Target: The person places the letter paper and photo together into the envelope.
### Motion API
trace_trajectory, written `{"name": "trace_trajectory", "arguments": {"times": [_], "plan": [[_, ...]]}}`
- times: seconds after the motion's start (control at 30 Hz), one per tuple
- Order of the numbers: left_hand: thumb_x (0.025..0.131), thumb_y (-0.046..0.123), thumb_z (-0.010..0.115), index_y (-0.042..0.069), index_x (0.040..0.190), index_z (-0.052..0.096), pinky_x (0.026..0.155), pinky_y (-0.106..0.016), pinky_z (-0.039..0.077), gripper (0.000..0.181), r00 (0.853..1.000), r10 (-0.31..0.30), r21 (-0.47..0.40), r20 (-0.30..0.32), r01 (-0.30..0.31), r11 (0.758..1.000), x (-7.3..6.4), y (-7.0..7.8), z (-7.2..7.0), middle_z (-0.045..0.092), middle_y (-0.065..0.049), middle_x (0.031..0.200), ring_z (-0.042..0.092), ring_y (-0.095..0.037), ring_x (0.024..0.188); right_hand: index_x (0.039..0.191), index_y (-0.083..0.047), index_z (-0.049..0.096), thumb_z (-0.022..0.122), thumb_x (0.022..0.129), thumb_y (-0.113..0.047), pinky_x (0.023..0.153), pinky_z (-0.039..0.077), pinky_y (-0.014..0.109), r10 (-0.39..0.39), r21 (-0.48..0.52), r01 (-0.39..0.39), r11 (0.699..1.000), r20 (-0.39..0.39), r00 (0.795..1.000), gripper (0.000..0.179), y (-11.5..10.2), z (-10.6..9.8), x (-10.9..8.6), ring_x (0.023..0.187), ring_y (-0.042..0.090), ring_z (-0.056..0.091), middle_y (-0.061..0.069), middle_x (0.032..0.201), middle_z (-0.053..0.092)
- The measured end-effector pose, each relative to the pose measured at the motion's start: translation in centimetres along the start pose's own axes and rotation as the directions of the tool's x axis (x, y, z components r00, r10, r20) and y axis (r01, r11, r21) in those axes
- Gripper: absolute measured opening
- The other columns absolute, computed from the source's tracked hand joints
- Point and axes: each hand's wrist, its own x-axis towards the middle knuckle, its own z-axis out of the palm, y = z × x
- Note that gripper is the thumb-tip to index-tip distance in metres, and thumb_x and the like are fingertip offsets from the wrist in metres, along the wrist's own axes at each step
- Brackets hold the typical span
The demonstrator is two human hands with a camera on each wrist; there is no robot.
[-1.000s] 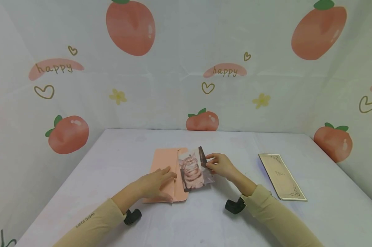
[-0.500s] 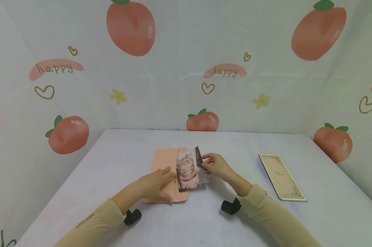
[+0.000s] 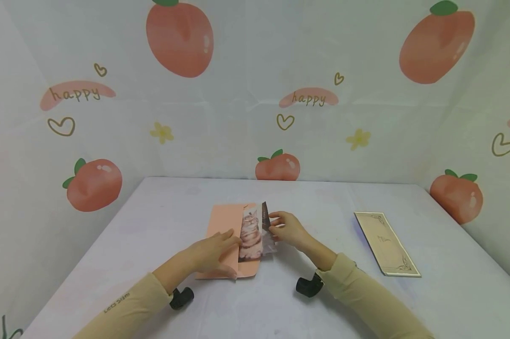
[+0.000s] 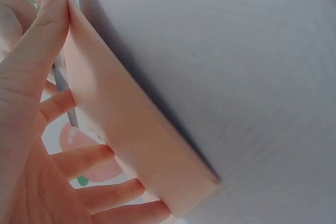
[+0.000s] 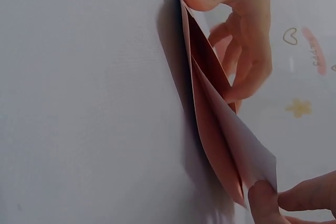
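Observation:
A peach-coloured envelope [image 3: 225, 219] lies on the table, its mouth facing right. My left hand [image 3: 212, 254] holds it, fingers across its face near the mouth and thumb at the near edge. In the right wrist view the envelope's mouth gapes between that thumb and the fingertips. A cat picture card [image 3: 251, 240] stands partly in the mouth, its left edge hidden behind the front panel. My right hand [image 3: 290, 230] pinches the card's dark right edge; in the right wrist view the pale back of the card [image 5: 251, 148] slants into the envelope.
A beige card with a dark ornamental border [image 3: 386, 242] lies on the right of the white table [image 3: 314, 197]. A white cloth backdrop [image 3: 238, 61] printed with peaches stands behind and at both sides. A black wrist camera [image 3: 309, 286] hangs under the right forearm.
My right hand has moved left, sliding the cat card farther into the envelope's mouth, so less of its picture shows. The left hand and the envelope have stayed in place.

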Motion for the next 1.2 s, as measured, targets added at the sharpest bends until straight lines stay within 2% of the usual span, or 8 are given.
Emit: {"name": "trace_trajectory", "arguments": {"times": [0.17, 0.4, 0.57, 0.67, 0.83, 0.97, 1.2], "plan": [[0.072, 0.059, 0.069, 0.024, 0.136, 0.041, 0.098, -0.063, 0.038, 0.079, 1.000, -0.024, 0.006, 0.014, 0.024, 1.000, 0.0, 0.1, 0.0, 0.027, -0.018, 0.153, 0.029, -0.051, 0.134, 0.127, 0.010, 0.047, 0.057, 0.086, 0.005, 0.064, 0.058, 0.031, 0.001, 0.004, -0.001, 1.000, 0.008, 1.000, 0.043, -0.2, 0.7, 0.0, 0.070, 0.011, 0.061, 0.024, 0.100, 0.060], [0.071, 0.060, 0.069, 0.025, 0.134, 0.042, 0.096, -0.064, 0.039, 0.076, 0.999, -0.029, -0.007, 0.017, 0.029, 1.000, 0.0, 0.1, -0.1, 0.027, -0.018, 0.153, 0.029, -0.051, 0.134, 0.127, 0.009, 0.047, 0.059, 0.085, 0.004, 0.063, 0.057, 0.030, -0.021, 0.007, 0.021, 1.000, 0.006, 1.000, 0.044, -0.1, 1.5, 0.1, 0.075, 0.016, 0.064, 0.024, 0.099, 0.060], [0.072, 0.058, 0.069, 0.021, 0.131, 0.044, 0.094, -0.062, 0.042, 0.074, 1.000, 0.007, 0.006, 0.002, -0.007, 1.000, 0.0, 0.0, -0.1, 0.029, -0.021, 0.151, 0.034, -0.052, 0.131, 0.123, 0.011, 0.049, 0.060, 0.084, 0.005, 0.061, 0.057, 0.030, -0.044, -0.002, 0.044, 0.999, -0.001, 0.999, 0.041, -0.1, 2.0, 0.2, 0.076, 0.018, 0.066, 0.023, 0.097, 0.061], [0.072, 0.056, 0.069, 0.019, 0.135, 0.042, 0.094, -0.061, 0.042, 0.078, 1.000, 0.029, 0.017, -0.008, -0.029, 0.999, -0.1, -0.1, -0.1, 0.029, -0.022, 0.150, 0.035, -0.052, 0.130, 0.121, 0.011, 0.049, 0.061, 0.084, 0.005, 0.060, 0.057, 0.030, -0.051, 0.002, 0.051, 0.999, 0.001, 0.999, 0.040, -0.1, 2.2, 0.3, 0.073, 0.018, 0.066, 0.024, 0.096, 0.061], [0.074, 0.055, 0.069, 0.018, 0.141, 0.037, 0.095, -0.060, 0.042, 0.084, 0.999, 0.031, 0.026, -0.008, -0.031, 0.999, -0.1, -0.2, -0.1, 0.028, -0.022, 0.151, 0.035, -0.051, 0.131, 0.119, 0.011, 0.051, 0.062, 0.083, 0.004, 0.059, 0.057, 0.030, -0.051, -0.002, 0.051, 0.999, 0.000, 0.999, 0.038, 0.1, 2.6, 0.5, 0.073, 0.017, 0.065, 0.024, 0.097, 0.062], [0.073, 0.057, 0.068, 0.017, 0.138, 0.039, 0.093, -0.060, 0.043, 0.081, 1.000, 0.027, 0.035, -0.002, -0.027, 0.999, -0.1, -0.1, -0.1, 0.028, -0.022, 0.151, 0.035, -0.053, 0.130, 0.117, 0.012, 0.052, 0.062, 0.082, 0.005, 0.059, 0.057, 0.029, -0.067, -0.016, 0.067, 0.998, -0.009, 0.998, 0.037, 0.0, 3.1, 0.7, 0.075, 0.020, 0.066, 0.024, 0.096, 0.063], [0.071, 0.058, 0.069, 0.022, 0.133, 0.043, 0.093, -0.063, 0.042, 0.076, 1.000, 0.024, 0.020, -0.004, -0.024, 1.000, -0.1, 0.0, 0.0, 0.029, -0.021, 0.151, 0.034, -0.055, 0.129, 0.117, 0.011, 0.052, 0.063, 0.081, 0.005, 0.061, 0.056, 0.027, -0.068, -0.035, 0.069, 0.997, 0.007, 0.998, 0.038, -0.2, 3.7, 0.6, 0.077, 0.020, 0.066, 0.023, 0.096, 0.064]]}}
